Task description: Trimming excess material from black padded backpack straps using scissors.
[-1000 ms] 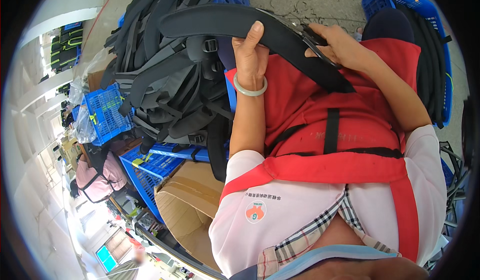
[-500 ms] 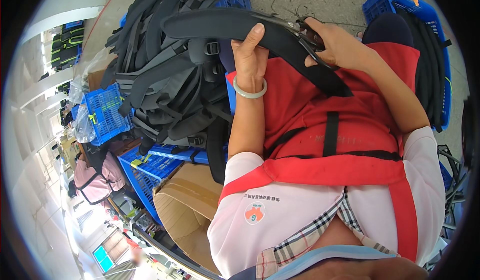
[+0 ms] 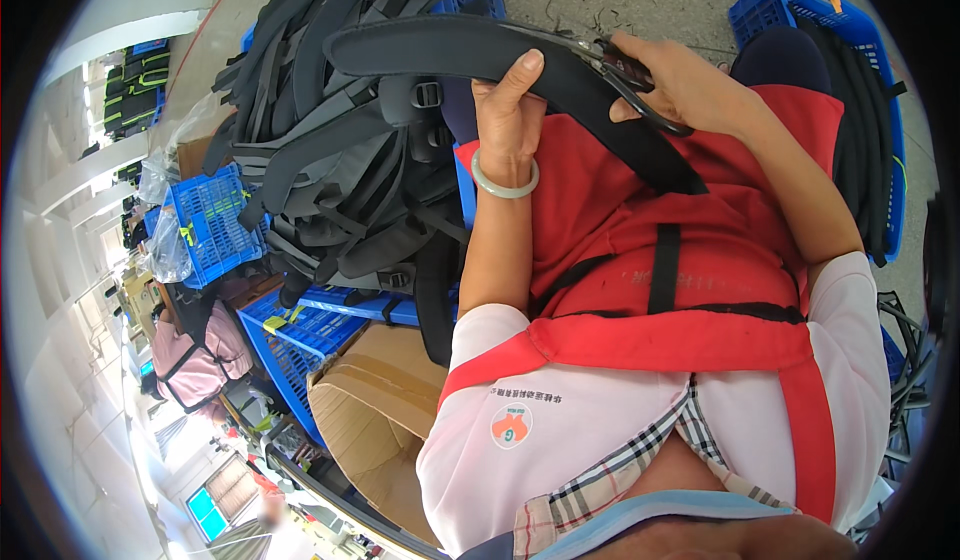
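Observation:
A long black padded strap, curved and rounded at its left end, stretches across my lap. My left hand grips its lower edge near the middle, thumb on top and the other fingers hidden beneath. In my right hand is a pair of scissors with dark handles. Their metal blades lie along the strap's upper edge, just right of my left thumb; whether they touch the fabric cannot be made out. The strap's right end rests on my red apron.
A big heap of grey and black straps with buckles lies at my left. Blue crates stand around it, beside an open cardboard box. On the right, a blue basket holds black strips. A person in pink is farther left.
My hands and the scissors have shifted very slightly to the right, and the scissor handles have turned a little. The person in pink has moved slightly. Both grips are kept.

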Demonstrator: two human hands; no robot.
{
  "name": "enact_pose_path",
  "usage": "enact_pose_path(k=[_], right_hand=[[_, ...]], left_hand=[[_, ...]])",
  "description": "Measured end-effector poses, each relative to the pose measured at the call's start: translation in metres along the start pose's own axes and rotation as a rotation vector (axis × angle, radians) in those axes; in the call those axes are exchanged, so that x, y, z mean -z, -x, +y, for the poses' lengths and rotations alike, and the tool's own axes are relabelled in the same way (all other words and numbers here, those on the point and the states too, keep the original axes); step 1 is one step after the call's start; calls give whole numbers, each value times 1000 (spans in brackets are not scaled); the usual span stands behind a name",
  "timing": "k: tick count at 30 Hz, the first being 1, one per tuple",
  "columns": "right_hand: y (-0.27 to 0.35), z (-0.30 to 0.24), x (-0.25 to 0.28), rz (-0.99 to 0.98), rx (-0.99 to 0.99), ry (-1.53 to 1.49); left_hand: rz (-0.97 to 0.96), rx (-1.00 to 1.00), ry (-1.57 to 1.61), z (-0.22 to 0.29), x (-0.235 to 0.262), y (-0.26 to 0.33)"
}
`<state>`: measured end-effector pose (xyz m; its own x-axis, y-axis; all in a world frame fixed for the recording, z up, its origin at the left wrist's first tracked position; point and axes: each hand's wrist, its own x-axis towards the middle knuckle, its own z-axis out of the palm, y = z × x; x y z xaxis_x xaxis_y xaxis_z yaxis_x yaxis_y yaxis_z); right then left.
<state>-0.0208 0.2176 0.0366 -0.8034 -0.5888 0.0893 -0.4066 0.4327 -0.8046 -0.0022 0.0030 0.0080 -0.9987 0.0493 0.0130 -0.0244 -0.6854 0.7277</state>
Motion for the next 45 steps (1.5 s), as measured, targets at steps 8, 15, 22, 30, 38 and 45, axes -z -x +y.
enact_pose_path(k=[8,15,22,30,38,45], right_hand=[[-3,-4,6,-25,-13,35],[-9,-5,10,-100,-42,77],[-6,-1,6,-18,99,18],[-11,4,10,-307,-223,-8],[-4,-7,15,-172,-92,-16],[-1,7,5,-158,-25,-110]], left_hand=[[-8,6,-13,-4,-1,1],[-7,11,-1,-4,2,2],[-25,11,-6,-3,3,1],[-29,21,17,-4,3,2],[-18,41,68,-2,-4,3],[-42,55,102,-4,-2,3]])
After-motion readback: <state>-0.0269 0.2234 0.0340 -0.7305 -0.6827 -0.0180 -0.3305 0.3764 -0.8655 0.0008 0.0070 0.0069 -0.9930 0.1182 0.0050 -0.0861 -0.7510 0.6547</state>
